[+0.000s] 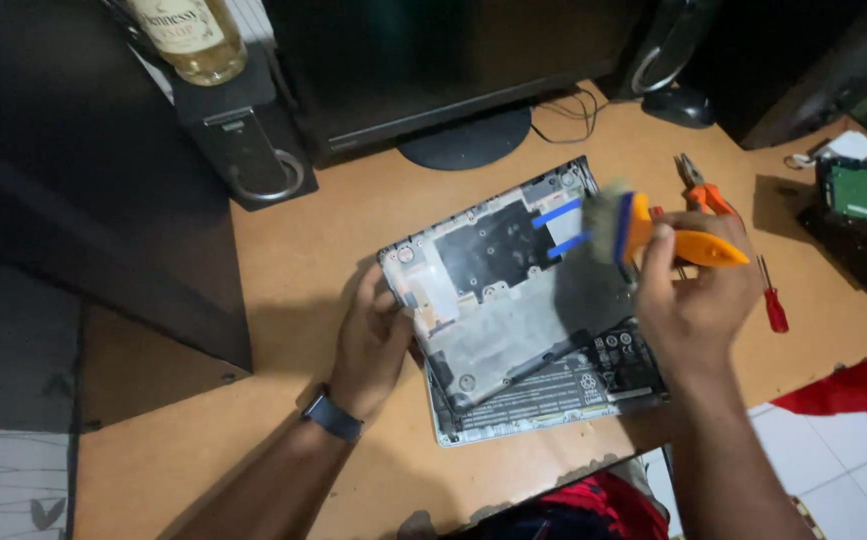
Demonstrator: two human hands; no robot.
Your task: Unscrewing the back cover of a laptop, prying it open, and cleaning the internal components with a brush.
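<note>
An opened laptop base (514,300) lies on the wooden desk (304,250), its inner boards, blue ribbon cables and black battery exposed. My left hand (374,340) rests on its left edge, fingers pressing down. My right hand (689,290) grips an orange-handled brush (644,230) with a blue band, its blurred bristles over the laptop's upper right part.
Orange-handled pliers (699,185) and a small red screwdriver (774,300) lie right of the laptop. A green circuit board (859,195) sits far right. A monitor stand (464,140), a mouse (679,105), speakers and a bottle (194,40) line the back.
</note>
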